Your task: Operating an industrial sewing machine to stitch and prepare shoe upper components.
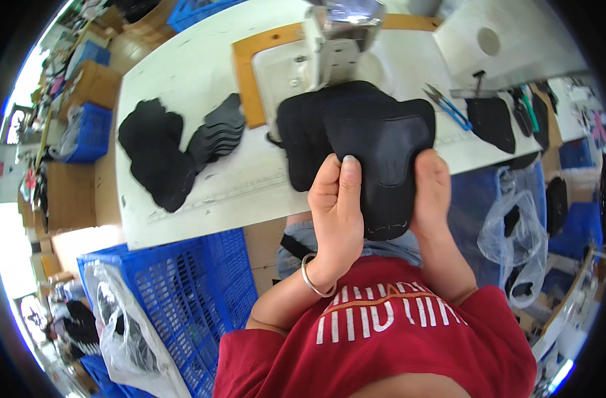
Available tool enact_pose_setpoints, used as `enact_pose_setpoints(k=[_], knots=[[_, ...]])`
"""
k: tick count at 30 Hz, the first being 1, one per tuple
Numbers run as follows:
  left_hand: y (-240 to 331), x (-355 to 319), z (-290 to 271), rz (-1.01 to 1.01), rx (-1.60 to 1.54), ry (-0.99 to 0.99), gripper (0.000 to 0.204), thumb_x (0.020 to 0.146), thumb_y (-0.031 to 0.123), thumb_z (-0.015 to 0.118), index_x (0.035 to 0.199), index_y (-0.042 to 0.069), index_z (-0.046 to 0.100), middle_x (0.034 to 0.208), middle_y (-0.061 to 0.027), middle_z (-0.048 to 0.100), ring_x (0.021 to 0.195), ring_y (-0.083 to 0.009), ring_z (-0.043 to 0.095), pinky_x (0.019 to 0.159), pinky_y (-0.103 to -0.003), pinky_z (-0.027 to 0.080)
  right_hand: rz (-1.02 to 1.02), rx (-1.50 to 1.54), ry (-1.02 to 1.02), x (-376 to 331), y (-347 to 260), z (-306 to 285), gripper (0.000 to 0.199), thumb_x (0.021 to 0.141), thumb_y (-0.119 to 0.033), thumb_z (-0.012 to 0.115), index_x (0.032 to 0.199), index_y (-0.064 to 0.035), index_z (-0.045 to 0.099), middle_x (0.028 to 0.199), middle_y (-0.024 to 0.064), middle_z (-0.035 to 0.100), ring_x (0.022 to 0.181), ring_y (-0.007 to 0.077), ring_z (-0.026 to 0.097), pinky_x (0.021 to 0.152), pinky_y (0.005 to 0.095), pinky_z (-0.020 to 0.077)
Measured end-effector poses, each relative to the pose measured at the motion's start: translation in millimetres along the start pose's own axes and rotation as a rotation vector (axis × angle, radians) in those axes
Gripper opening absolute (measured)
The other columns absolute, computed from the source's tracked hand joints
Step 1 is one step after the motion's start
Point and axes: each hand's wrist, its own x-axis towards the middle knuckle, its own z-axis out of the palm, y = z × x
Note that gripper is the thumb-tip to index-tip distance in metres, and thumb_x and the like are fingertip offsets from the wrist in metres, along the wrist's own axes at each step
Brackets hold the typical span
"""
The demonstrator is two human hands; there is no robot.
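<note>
A black padded fabric piece (pixel 376 142) with a smooth shield-shaped patch lies over the front edge of the white sewing table (pixel 183 73). My left hand (pixel 336 205) grips its lower left side, fingers on top, a silver bangle on the wrist. My right hand (pixel 430 189) pinches its right edge. The piece's far end reaches under the head of the white sewing machine (pixel 336 40).
Stacks of black cut pieces (pixel 160 152) and grey ones (pixel 217 129) lie on the table's left. Blue-handled snips (pixel 447 106) and more black pieces (pixel 492 123) lie to the right. A blue crate (pixel 183 292) with plastic bags stands lower left; a plastic bag (pixel 515 239) hangs at the right.
</note>
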Motion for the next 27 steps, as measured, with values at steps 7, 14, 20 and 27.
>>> enact_pose_setpoints(k=[7,14,20,27], knots=[[99.7,53.4,-114.8,0.595,0.943,0.565,0.036,0.098,0.019,0.047,0.070,0.001,0.035,0.067,0.0009,0.027,0.065,-0.0099,0.027,0.057,-0.026,0.028,-0.187,-0.336,-0.058,24.7,-15.9,-46.9,0.036,0.098,-0.021,0.045,0.068,-0.0015,0.053,0.062,0.0012,0.049,0.050,0.0047,0.036,0.047,0.0210,0.0264],[136.0,73.8,-225.3,0.382,1.661,0.935,0.037,0.092,0.025,0.055,0.122,0.003,0.048,0.100,-0.0105,0.052,0.094,-0.0202,0.049,0.083,-0.034,0.039,-0.137,-0.361,-0.014,37.7,-10.6,-57.6,0.032,0.097,-0.021,0.048,0.075,0.0000,0.058,0.059,-0.0014,0.047,0.052,0.0045,0.037,0.049,0.0209,0.0271],[116.8,73.0,-203.7,0.345,1.984,0.542,0.056,0.091,0.024,0.055,0.142,0.018,0.031,0.146,-0.0132,0.026,0.136,-0.0334,0.021,0.110,-0.048,0.017,-0.319,-0.859,-0.048,50.9,-9.6,-39.4,0.017,0.089,-0.017,0.058,0.099,-0.0038,0.062,0.089,0.0030,0.056,0.080,0.0130,0.051,0.071,0.0253,0.0397],[115.1,90.5,-157.8,0.625,1.884,0.249,0.046,0.086,0.012,0.060,0.130,0.009,0.048,0.138,-0.0187,0.038,0.131,-0.0359,0.031,0.107,-0.043,0.027,-0.164,-0.969,-0.118,63.9,-4.1,-44.2,0.043,0.084,-0.022,0.065,0.123,-0.0081,0.054,0.111,0.0060,0.054,0.089,0.0171,0.051,0.078,0.0295,0.0424]])
